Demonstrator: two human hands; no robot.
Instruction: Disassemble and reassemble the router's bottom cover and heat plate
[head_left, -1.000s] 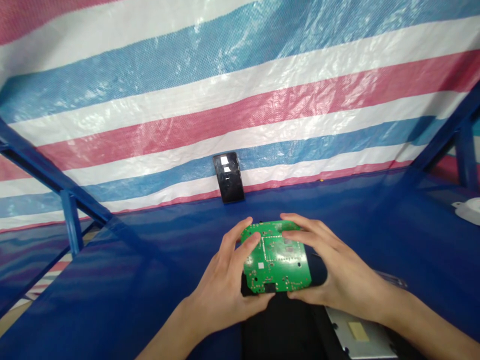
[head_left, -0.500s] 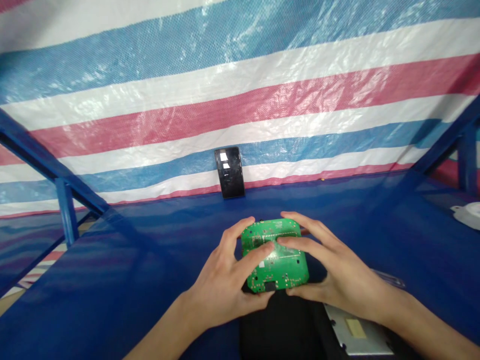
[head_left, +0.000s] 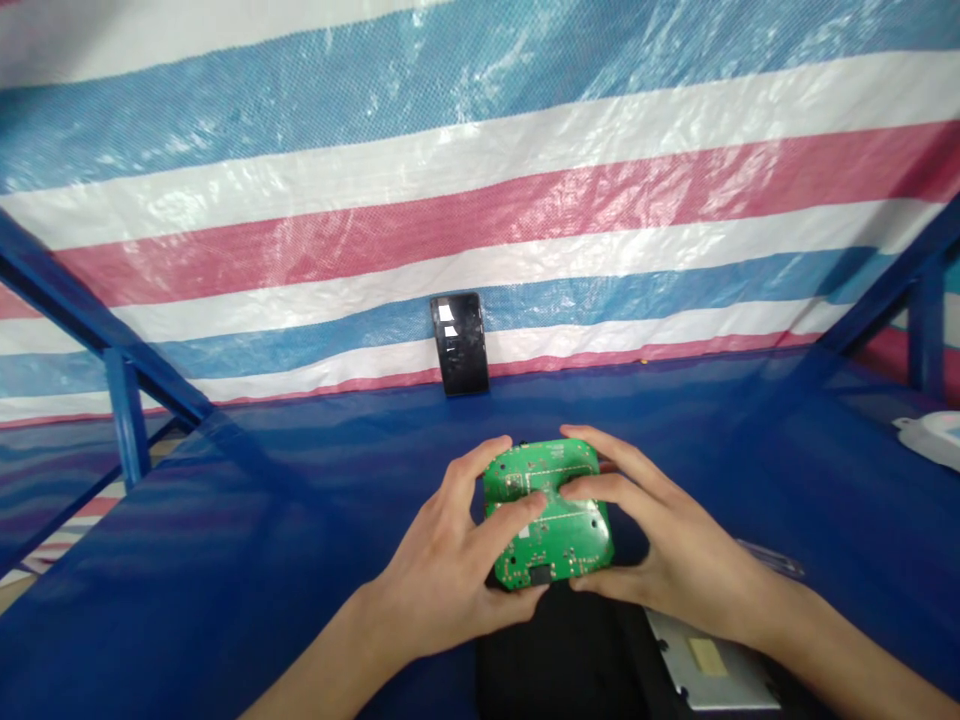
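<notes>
A green circuit board (head_left: 559, 540) with rounded corners is held up between both hands, its face towards me. Small dots and solder points cover it, and a black connector sits at its lower edge. My left hand (head_left: 450, 550) grips the left side, with one finger lying across the face. On the right side, my right hand (head_left: 660, 530) holds the top and bottom edges, and one finger touches the middle of the face. The far side of the board is hidden.
A black phone-like slab (head_left: 460, 345) leans upright against the striped sheet (head_left: 375, 240). Below my hands lie a black item (head_left: 555, 660) and a silver metal plate (head_left: 712, 665). A white object (head_left: 934, 438) is at the right. Blue frame bars (head_left: 127, 415) flank the blue tabletop (head_left: 300, 500).
The hands and board stay almost in place, with the board shifting very slightly. The whole view has moved a little.
</notes>
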